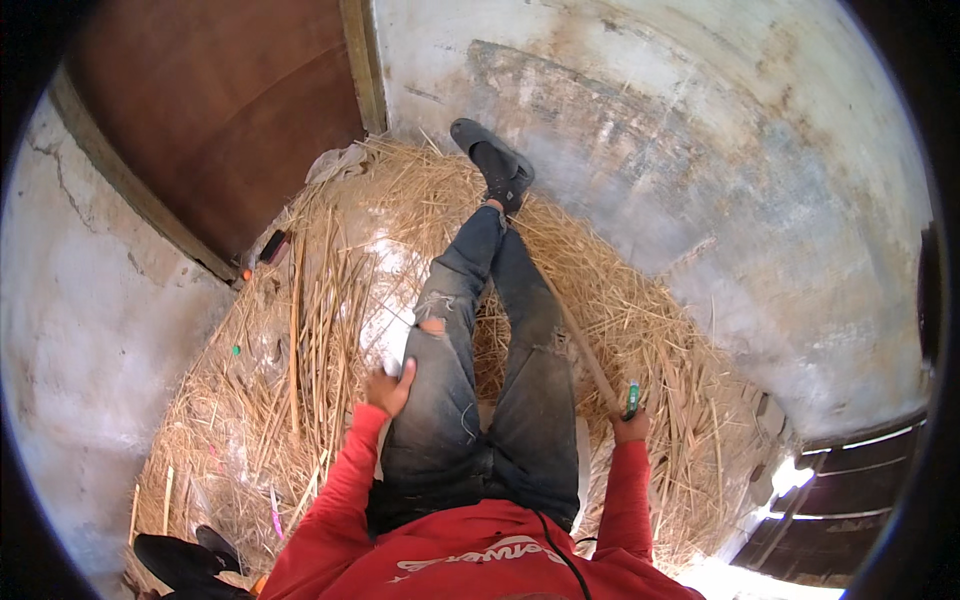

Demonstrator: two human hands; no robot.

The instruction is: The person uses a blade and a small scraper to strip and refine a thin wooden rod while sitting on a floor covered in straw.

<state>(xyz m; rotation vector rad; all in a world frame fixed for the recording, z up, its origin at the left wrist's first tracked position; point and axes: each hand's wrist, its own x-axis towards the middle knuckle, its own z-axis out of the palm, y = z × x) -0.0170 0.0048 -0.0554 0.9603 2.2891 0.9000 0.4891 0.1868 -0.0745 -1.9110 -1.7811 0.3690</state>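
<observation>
While our left hand (390,388) rests loosely against the torn jeans (425,390), our right hand (630,428) grips a long stick (592,362).

We curl the right fingers closed around the stick's near end, probably to steady it as it slants forward beside the jeans; a small green-and-black tool (632,398) stands up from that same hand, its kind too small to tell. Our left thumb is spread from the fingers, with nothing visible in them, perhaps because that hand merely braces the thigh. Long dry stalks (320,330) lie lengthwise at our left, apparently for easy reach, over loose straw (225,420).
</observation>
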